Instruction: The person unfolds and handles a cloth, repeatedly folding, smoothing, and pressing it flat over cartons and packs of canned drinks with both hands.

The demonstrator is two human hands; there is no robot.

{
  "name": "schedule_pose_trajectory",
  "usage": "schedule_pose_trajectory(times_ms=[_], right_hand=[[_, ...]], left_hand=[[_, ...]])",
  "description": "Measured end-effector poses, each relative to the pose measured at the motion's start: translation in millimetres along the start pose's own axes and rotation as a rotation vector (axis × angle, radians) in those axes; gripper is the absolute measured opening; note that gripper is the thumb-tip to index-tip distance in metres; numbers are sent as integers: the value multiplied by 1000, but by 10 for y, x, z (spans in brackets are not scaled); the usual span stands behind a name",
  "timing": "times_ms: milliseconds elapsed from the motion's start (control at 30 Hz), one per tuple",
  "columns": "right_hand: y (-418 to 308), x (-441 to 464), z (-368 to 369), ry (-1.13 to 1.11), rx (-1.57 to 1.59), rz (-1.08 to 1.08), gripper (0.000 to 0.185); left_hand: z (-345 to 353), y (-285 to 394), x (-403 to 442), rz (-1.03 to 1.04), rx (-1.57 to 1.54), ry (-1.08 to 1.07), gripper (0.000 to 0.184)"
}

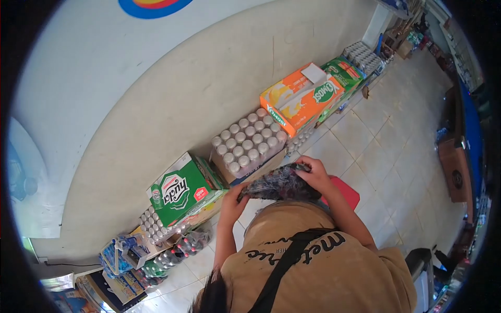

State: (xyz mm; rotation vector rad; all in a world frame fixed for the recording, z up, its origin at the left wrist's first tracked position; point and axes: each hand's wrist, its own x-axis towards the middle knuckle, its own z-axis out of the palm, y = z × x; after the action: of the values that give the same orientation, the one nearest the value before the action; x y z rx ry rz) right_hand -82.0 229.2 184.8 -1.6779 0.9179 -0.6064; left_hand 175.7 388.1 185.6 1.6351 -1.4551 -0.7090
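Observation:
A dark bundle in shiny clear plastic is held level in front of my waist, between both hands. My left hand grips its left end, fingers closed round the edge. At the upper right end, my right hand pinches the plastic with thumb and fingers. What is inside the wrapping is too unclear to name. A red flat surface shows beneath my right forearm.
Along the wall stand a green carton, a pack of silver-topped cans and an orange carton. Bottles lie at the lower left. Tiled floor extends to the right, with a brown box beyond.

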Motion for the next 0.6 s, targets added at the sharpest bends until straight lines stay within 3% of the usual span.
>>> schedule_pose_trajectory(times_ms=[33,100,167,267,333,467,533,600], right_hand=[[27,70,-51,-3,1,-8,23],[21,239,-129,33,406,-16,24],[38,401,-306,-4,408,7,25],[115,569,-524,-11,626,162,25],[65,576,-700,32,847,396,23],[336,646,-968,112,721,399,22],[334,630,-1065,132,769,424,35],[439,613,-1098,161,755,446,36]], left_hand=[[33,36,96,2,5,8,36],[100,190,308,-147,-48,52,32],[207,312,559,-159,-124,152,27],[352,434,944,-224,-147,253,16],[483,535,1186,-230,-284,313,12],[620,465,1512,-209,-247,206,22],[678,500,1643,-221,-195,133,32],[746,456,1744,-232,-234,106,34]])
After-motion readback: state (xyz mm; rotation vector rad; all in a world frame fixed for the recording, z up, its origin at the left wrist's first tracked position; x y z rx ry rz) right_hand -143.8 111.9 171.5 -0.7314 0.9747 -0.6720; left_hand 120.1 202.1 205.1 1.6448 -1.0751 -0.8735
